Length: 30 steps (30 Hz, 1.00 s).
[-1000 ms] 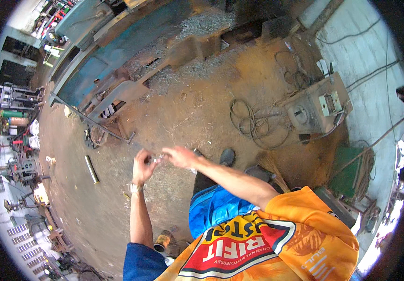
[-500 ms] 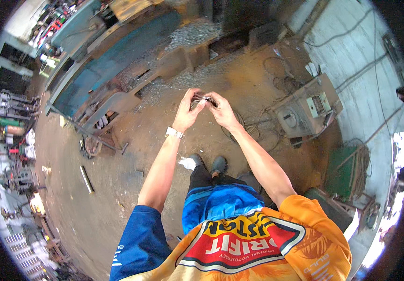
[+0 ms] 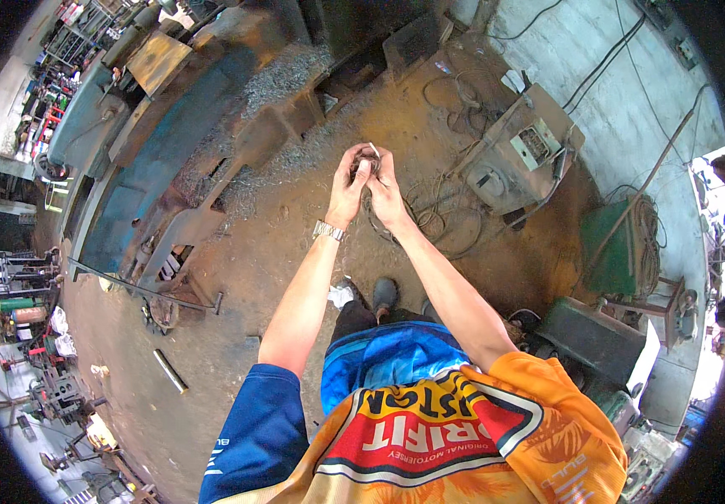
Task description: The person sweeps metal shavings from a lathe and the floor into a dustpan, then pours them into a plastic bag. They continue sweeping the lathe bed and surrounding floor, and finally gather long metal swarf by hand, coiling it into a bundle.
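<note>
Both arms reach forward over the floor, and my hands meet in front of me. My left hand is curled round one side of a small dark, roundish metal piece, its thumb laid over it. From the other side my right hand closes on the same piece. A thin white sliver shows by the fingertips; its kind is too small to tell. The fingers cover much of the held piece. A metal-band watch is on my left wrist.
Ahead on the left lies a long blue machine bed with metal shavings. A dusty box-shaped machine stands ahead right, beside coiled cables. A green cabinet is by the wall. A metal bar lies on the floor.
My view has shifted, with the surroundings now sitting differently. The hands have drawn closer together round the small metal piece, and the right hand has turned more upright.
</note>
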### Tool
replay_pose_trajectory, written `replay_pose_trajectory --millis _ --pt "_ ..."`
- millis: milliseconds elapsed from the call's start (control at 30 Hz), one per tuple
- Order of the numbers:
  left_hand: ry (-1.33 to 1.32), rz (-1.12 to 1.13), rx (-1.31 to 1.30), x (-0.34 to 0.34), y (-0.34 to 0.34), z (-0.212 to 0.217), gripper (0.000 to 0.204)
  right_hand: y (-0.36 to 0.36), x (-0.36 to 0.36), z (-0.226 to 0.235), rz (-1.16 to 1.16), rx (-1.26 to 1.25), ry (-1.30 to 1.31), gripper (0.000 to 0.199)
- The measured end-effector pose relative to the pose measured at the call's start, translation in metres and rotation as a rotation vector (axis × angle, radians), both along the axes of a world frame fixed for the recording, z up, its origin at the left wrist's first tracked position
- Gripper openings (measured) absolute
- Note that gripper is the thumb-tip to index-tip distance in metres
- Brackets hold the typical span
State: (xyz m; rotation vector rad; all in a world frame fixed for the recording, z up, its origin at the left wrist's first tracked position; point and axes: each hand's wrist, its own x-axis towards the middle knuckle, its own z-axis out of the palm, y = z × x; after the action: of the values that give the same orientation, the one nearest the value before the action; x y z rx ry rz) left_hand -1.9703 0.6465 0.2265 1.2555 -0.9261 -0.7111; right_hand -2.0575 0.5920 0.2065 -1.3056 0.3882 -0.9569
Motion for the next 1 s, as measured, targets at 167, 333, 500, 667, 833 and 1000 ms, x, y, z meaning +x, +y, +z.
replay_pose_trajectory --millis 167,333,500,667,833,1000 --pt "0.099 0.056 0.028 -0.009 -0.011 -0.03 0.052 0.003 0.01 -0.011 -0.118 0.134 -0.045 0.035" --pt "0.265 0.082 -0.015 -0.012 -0.016 -0.046 0.063 -0.003 0.019 -0.022 -0.118 0.042 0.023 0.021" --pt "0.417 0.138 -0.097 -0.012 -0.016 -0.049 0.074 -0.008 0.022 -0.035 -0.143 -0.076 0.084 0.014" --pt "0.398 0.197 -0.043 -0.011 -0.011 -0.049 0.071 -0.007 0.023 -0.039 -0.305 0.038 0.163 0.007" --pt "-0.023 -0.062 0.161 0.007 0.022 -0.078 0.067 -0.021 0.014 -0.039 -0.178 0.238 -0.071 0.008" --pt "0.114 0.159 0.665 0.009 0.127 -0.171 0.07 -0.049 -0.007 -0.053 -0.259 0.209 -0.085 0.017"
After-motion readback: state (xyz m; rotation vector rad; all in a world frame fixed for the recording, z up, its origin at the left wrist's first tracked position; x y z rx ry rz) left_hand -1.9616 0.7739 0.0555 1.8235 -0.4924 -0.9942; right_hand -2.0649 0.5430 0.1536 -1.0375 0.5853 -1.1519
